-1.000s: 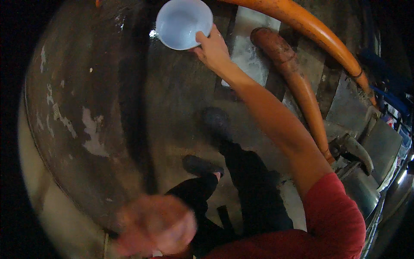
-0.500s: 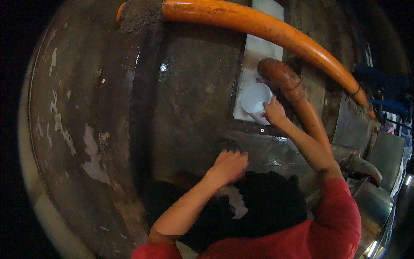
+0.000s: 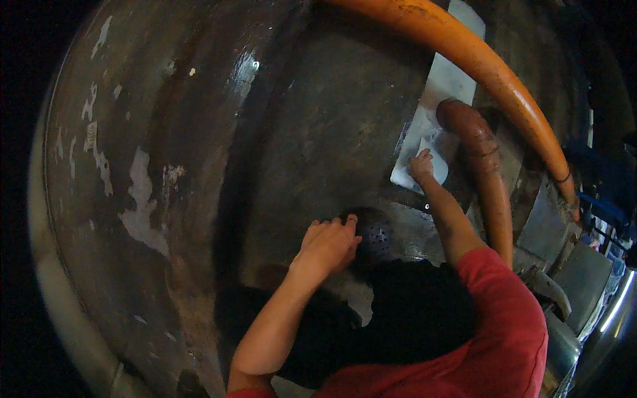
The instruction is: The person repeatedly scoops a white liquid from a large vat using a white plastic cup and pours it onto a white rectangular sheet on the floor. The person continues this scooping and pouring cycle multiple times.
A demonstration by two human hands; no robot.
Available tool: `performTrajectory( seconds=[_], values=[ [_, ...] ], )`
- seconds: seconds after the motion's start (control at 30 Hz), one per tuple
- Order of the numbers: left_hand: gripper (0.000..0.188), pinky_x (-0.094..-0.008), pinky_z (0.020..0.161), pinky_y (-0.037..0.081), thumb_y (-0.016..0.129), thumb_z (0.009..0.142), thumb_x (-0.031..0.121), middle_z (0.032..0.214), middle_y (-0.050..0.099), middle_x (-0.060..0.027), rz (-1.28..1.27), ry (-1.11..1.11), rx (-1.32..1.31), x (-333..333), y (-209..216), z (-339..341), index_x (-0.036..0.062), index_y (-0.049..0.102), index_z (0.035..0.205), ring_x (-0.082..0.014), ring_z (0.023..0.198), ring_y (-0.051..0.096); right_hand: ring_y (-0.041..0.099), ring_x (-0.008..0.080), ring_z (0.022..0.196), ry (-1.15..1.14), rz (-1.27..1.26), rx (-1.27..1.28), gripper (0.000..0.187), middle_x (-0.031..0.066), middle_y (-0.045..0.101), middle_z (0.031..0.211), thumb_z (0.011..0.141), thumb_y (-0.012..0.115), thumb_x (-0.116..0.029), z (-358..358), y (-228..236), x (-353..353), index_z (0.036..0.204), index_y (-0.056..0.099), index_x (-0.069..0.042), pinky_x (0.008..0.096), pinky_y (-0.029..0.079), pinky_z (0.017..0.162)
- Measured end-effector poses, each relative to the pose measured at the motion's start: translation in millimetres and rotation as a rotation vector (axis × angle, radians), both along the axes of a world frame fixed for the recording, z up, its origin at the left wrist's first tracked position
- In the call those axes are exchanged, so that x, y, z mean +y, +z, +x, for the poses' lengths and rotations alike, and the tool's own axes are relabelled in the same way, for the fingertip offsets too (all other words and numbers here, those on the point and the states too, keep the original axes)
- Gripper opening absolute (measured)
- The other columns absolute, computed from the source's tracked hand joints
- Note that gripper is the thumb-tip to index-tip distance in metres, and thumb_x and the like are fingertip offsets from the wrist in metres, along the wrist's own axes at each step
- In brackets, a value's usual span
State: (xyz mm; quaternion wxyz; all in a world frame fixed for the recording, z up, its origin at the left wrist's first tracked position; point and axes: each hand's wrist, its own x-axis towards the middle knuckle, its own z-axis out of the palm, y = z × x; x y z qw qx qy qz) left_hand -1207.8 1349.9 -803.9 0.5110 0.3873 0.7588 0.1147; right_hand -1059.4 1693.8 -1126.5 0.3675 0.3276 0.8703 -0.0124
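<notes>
My right hand, arm stretched forward, has its fingers bent at a white plastic tub. The tub now shows mostly its side, and the hand covers part of it. It is over the near end of a pale strip on the floor. My left hand is nearer to me, fingers curled, at the left edge of a dark round thing with small holes, like a drain cover. Its fingertips are partly hidden, so whether it grips that edge cannot be seen.
A thick orange pipe arches across the far right. A shorter brownish-orange pipe with an elbow stands just right of the tub. The dark, stained floor looks wet in spots. Metal parts and blue items are at the right.
The view has shifted, moving the scene rightward. The tub has turned from showing its open mouth to showing its side. My left hand has drawn left, uncovering the dark holed thing.
</notes>
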Motion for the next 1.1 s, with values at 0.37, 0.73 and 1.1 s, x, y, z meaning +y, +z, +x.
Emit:
performTrajectory(
  seconds=[0.37,0.73,1.1],
  values=[
    [0.054,-0.0501,0.093,0.045,0.052,0.095,0.036,0.113,0.062,-0.0219,0.17,-0.115,0.021,-9.3,5.1,22.8,0.0028,0.043,0.137,-0.0401,0.104,0.06,0.06,0.0415,0.094,-0.118,-0.072,0.576,0.047,0.0229,0.057,0.108,0.076,0.077,-0.034,28.5,98.0,-1.1,0.102,0.061,0.001,0.0459,0.05,0.079],
    [0.045,-0.0509,0.087,0.049,0.054,0.093,0.034,0.111,0.063,-0.0215,0.345,-0.081,0.069,13.3,11.2,13.2,0.0018,0.053,0.124,-0.0401,0.098,0.063,0.055,0.0373,0.119,0.155,-0.288,1.203,0.029,0.0235,0.052,0.132,0.073,0.078,-0.008,-49.0,383.6,-57.0,0.095,0.063,0.004,0.0391,0.049,0.092],
    [0.048,-0.0474,0.09,0.05,0.053,0.093,0.044,0.115,0.064,-0.0218,0.109,-0.335,-0.151,2.6,30.6,15.9,0.0011,0.063,0.113,-0.0387,0.106,0.062,0.05,0.0361,0.112,1.115,0.204,0.729,0.022,0.0216,0.052,0.109,0.069,0.07,-0.017,-338.6,554.5,-167.8,0.088,0.068,-0.006,0.0471,0.035,0.103]
  ],
)
